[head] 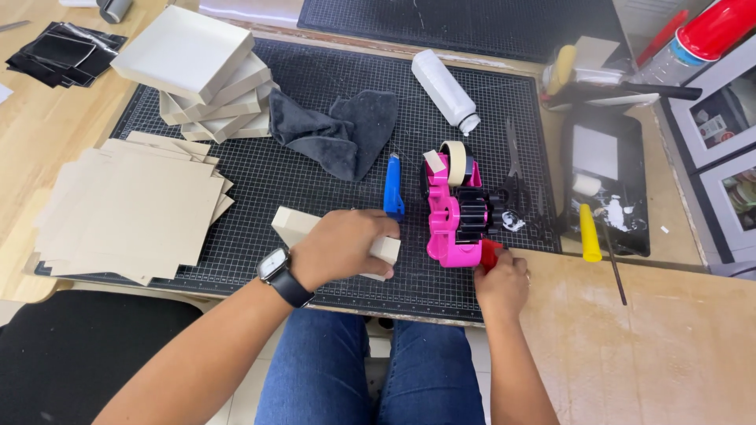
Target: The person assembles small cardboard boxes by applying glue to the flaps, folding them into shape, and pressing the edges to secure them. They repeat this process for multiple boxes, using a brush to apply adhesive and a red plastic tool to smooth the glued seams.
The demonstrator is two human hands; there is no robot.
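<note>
Cardboard box [298, 224], beige and flat-sided, half hidden under the grasping left hand [340, 248]; right hand [502, 282] pinches a red piece [489, 253], mostly concealed, beside the glossy pink tape dispenser [453, 212].

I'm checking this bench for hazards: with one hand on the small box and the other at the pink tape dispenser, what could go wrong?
1. The right hand works at the pink tape dispenser; fingers could catch its cutting edge.
2. The left hand alone steadies the small box, which might slide on the cutting mat.
3. The blue utility knife lies just behind the box and could be bumped.
</note>
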